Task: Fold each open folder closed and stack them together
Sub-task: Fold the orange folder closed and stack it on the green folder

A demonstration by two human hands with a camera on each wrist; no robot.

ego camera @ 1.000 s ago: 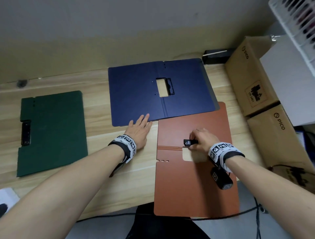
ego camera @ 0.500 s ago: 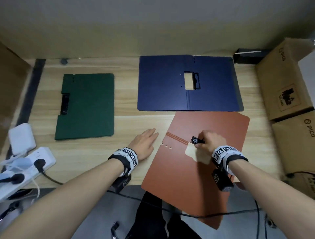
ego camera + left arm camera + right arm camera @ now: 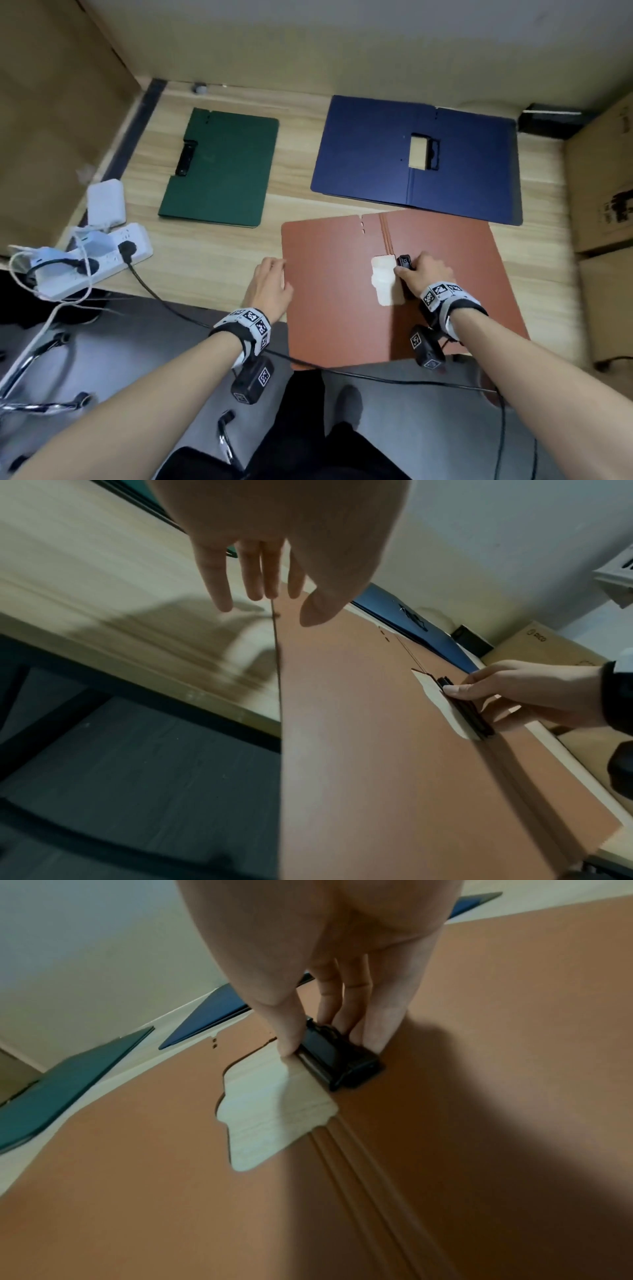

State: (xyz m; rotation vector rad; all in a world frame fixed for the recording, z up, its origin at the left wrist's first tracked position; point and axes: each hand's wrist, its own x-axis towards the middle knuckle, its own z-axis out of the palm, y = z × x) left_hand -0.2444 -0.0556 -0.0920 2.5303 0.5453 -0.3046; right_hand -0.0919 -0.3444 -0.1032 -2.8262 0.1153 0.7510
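An open brown folder lies flat at the desk's near edge, spine pointing away from me. My right hand pinches its black clip beside the cut-out window; thumb and fingers close on the clip in the right wrist view. My left hand lies with straight fingers at the folder's left edge; the thumb sits over the cover. An open blue folder lies flat behind the brown one. A closed green folder rests at the back left.
A white power strip with plugs and cables sits at the desk's left edge, a white adapter behind it. Cardboard boxes stand along the right side. A small black box sits at the back right. A cable runs under the desk's front edge.
The brown folder has turned on the desk, its spine swinging from sideways to pointing away from me. My left hand has shifted to the folder's left edge. The right hand kept hold of the clip.
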